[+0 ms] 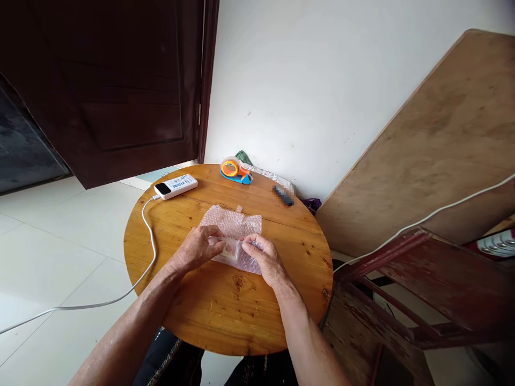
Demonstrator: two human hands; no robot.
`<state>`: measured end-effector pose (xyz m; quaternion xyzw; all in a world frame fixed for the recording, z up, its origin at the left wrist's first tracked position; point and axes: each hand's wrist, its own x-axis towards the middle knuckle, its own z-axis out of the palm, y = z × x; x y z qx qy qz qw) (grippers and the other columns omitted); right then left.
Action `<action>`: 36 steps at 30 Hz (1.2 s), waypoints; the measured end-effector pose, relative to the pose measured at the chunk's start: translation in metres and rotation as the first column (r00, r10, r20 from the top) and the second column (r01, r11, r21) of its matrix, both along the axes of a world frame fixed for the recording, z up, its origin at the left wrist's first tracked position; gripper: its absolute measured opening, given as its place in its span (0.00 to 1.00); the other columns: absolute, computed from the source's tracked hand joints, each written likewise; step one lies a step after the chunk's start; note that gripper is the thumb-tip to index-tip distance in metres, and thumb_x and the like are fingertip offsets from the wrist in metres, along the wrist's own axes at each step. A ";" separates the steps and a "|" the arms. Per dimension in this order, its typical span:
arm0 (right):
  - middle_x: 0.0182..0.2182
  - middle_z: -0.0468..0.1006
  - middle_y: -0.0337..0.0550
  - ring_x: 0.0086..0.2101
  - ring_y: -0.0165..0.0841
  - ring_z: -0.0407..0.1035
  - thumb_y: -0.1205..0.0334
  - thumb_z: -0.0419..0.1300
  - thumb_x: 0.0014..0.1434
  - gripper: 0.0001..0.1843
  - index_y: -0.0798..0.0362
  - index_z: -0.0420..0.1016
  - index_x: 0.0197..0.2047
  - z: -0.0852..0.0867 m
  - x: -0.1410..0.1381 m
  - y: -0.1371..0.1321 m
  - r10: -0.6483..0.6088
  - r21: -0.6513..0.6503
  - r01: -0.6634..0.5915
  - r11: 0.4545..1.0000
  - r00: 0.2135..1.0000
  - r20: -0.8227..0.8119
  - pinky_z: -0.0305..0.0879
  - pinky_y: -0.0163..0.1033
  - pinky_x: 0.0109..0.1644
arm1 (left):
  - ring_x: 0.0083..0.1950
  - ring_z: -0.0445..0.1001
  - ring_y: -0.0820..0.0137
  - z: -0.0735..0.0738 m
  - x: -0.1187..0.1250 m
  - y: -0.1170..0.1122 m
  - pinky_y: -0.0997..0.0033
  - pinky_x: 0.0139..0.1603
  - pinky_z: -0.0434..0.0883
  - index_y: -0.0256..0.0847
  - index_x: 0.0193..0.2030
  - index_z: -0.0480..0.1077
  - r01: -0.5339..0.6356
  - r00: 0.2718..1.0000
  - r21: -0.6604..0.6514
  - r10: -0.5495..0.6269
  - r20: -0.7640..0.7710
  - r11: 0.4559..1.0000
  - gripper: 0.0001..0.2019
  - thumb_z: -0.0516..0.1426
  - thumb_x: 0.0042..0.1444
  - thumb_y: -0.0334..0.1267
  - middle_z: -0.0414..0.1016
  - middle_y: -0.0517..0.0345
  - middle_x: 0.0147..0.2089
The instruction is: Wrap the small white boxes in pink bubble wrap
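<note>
A sheet of pinkish bubble wrap (231,217) lies spread on the round wooden table. On its near part is a small clear rectangular packet (230,250) with a pale, pinkish content that I cannot make out. My left hand (200,246) is closed in a pinch at the packet's left upper edge. My right hand (263,256) pinches at its right upper corner, fingertips close to the bubble wrap. The fingers partly hide the packet's edges. Both hands are low over the table, a short gap between them.
On the wooden table (225,300) are a white device (177,186) with a cable (153,246), an orange and blue tape dispenser (235,170), and a blurred dark object (283,195). A dark door (132,96) stands at left; a worn wooden chair (402,289) at right.
</note>
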<state>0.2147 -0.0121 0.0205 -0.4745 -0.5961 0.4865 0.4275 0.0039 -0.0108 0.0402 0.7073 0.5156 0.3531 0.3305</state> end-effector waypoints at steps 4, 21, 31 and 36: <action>0.23 0.70 0.34 0.26 0.31 0.62 0.47 0.64 0.52 0.14 0.49 0.70 0.28 0.000 -0.001 -0.002 0.009 0.022 -0.010 1.000 0.997 0.076 0.59 0.36 0.32 | 0.28 0.69 0.72 0.005 -0.001 -0.008 0.76 0.31 0.63 0.39 0.27 0.71 -0.027 0.997 0.006 0.028 -0.071 1.000 0.05 0.55 0.50 0.33 0.73 0.62 0.25; 0.31 0.78 0.39 0.32 0.34 0.69 0.54 0.63 0.50 0.10 0.51 0.72 0.26 0.002 -0.002 -0.002 -0.017 0.049 0.011 0.999 0.992 0.126 0.63 0.37 0.38 | 0.30 0.69 0.74 -0.006 -0.001 -0.015 0.76 0.33 0.64 0.39 0.25 0.67 -0.058 0.996 0.008 0.057 0.070 0.998 0.05 0.54 0.50 0.34 0.73 0.61 0.29; 0.20 0.70 0.31 0.22 0.29 0.61 0.55 0.62 0.52 0.11 0.50 0.70 0.36 -0.005 0.003 0.004 -0.089 0.150 0.043 0.988 0.946 0.313 0.58 0.34 0.30 | 0.42 0.74 0.69 -0.012 -0.001 -0.013 0.72 0.43 0.70 0.41 0.50 0.73 -0.001 0.992 -0.035 0.005 0.124 0.999 0.18 0.55 0.52 0.34 0.77 0.57 0.41; 0.24 0.72 0.35 0.25 0.31 0.66 0.60 0.61 0.53 0.07 0.50 0.72 0.37 0.008 0.009 -0.001 -0.187 0.232 0.075 0.970 0.839 0.510 0.60 0.35 0.31 | 0.41 0.75 0.68 -0.014 -0.001 -0.011 0.72 0.43 0.70 0.40 0.52 0.74 0.011 0.995 -0.030 -0.008 0.097 0.999 0.19 0.55 0.53 0.33 0.77 0.56 0.40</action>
